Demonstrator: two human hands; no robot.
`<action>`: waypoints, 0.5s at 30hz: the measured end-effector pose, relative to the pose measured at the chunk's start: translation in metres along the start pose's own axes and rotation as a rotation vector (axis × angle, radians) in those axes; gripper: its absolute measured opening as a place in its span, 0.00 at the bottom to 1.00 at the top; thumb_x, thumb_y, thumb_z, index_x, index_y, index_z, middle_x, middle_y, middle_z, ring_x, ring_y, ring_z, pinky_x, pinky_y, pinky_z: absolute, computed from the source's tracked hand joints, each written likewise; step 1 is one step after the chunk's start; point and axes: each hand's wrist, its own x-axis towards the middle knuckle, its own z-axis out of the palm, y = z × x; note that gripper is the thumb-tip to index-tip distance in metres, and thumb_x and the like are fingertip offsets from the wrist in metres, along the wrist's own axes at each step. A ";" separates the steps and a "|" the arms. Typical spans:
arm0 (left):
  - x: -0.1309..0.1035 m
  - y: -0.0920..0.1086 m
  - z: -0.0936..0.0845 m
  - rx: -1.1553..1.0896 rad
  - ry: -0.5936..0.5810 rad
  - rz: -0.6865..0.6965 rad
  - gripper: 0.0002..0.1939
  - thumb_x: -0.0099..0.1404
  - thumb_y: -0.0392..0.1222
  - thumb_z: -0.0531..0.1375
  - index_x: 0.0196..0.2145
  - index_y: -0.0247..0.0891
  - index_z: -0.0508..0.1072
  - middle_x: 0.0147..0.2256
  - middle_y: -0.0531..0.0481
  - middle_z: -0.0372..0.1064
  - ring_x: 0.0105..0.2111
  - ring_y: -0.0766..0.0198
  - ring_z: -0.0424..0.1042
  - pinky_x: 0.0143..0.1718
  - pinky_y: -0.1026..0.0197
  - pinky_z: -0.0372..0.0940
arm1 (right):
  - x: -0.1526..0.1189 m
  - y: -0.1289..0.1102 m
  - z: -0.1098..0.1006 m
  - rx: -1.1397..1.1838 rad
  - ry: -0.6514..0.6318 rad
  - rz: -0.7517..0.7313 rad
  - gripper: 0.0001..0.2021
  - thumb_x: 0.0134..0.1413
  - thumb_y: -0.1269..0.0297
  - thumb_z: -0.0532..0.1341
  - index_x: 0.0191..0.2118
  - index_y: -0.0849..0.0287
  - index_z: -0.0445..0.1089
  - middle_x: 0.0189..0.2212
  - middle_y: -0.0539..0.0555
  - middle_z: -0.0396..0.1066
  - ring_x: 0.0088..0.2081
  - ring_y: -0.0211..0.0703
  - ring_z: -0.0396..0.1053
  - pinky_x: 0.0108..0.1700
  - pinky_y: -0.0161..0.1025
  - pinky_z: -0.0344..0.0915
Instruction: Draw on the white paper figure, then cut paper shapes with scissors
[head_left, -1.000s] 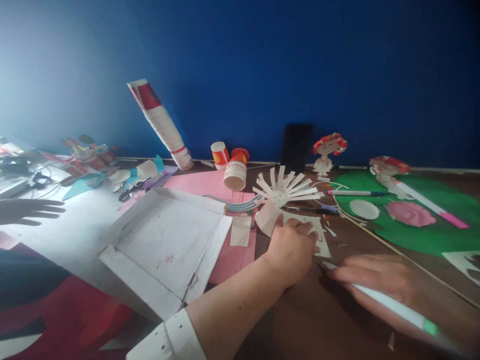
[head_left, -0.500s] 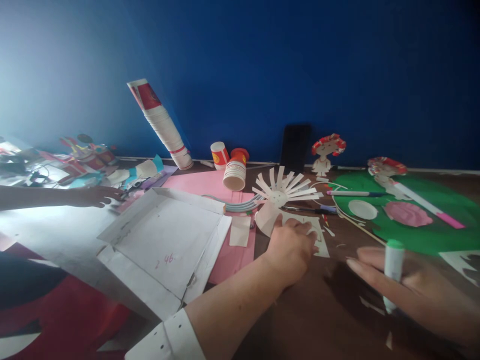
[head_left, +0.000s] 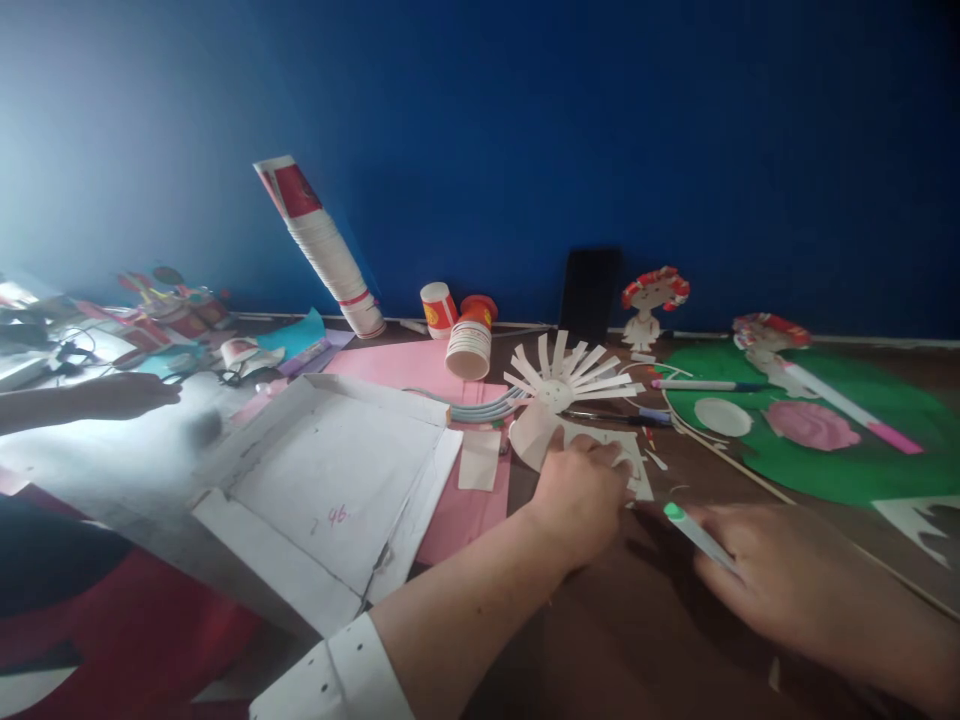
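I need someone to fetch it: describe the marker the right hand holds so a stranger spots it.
Start at the brown table near its front edge. Beside the left hand pressing white paper, the right hand grips a white marker. Its green end sets it apart from the pens farther back.

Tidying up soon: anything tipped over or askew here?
Yes. A tall stack of paper cups leans steeply against the blue wall, and a shorter cup stack lies on its side on the pink paper.

My right hand [head_left: 795, 580] has swung the green-capped marker [head_left: 697, 535] from upright to lying flat, cap toward my left hand [head_left: 581, 495]. Far left, another person's hand [head_left: 120, 395] has drawn back from the scissors [head_left: 232, 375].
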 end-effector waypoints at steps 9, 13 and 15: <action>-0.001 0.000 -0.002 0.002 0.012 0.005 0.13 0.77 0.42 0.55 0.53 0.39 0.77 0.62 0.45 0.72 0.58 0.49 0.69 0.70 0.33 0.56 | 0.007 0.006 0.005 -0.013 0.002 -0.071 0.11 0.57 0.68 0.58 0.28 0.49 0.75 0.27 0.49 0.82 0.27 0.49 0.78 0.29 0.41 0.59; -0.002 -0.001 -0.001 -0.016 0.010 0.009 0.15 0.77 0.40 0.54 0.53 0.39 0.77 0.63 0.46 0.72 0.59 0.49 0.69 0.70 0.32 0.54 | 0.009 0.007 0.009 -0.031 0.011 -0.057 0.11 0.55 0.68 0.58 0.28 0.48 0.76 0.26 0.50 0.82 0.26 0.50 0.78 0.29 0.42 0.59; -0.002 -0.003 -0.001 -0.025 0.002 0.015 0.16 0.75 0.36 0.53 0.54 0.39 0.76 0.63 0.46 0.71 0.59 0.49 0.69 0.70 0.30 0.54 | 0.009 0.008 0.011 -0.015 0.000 -0.050 0.11 0.55 0.68 0.58 0.29 0.47 0.76 0.26 0.50 0.82 0.27 0.51 0.79 0.30 0.42 0.60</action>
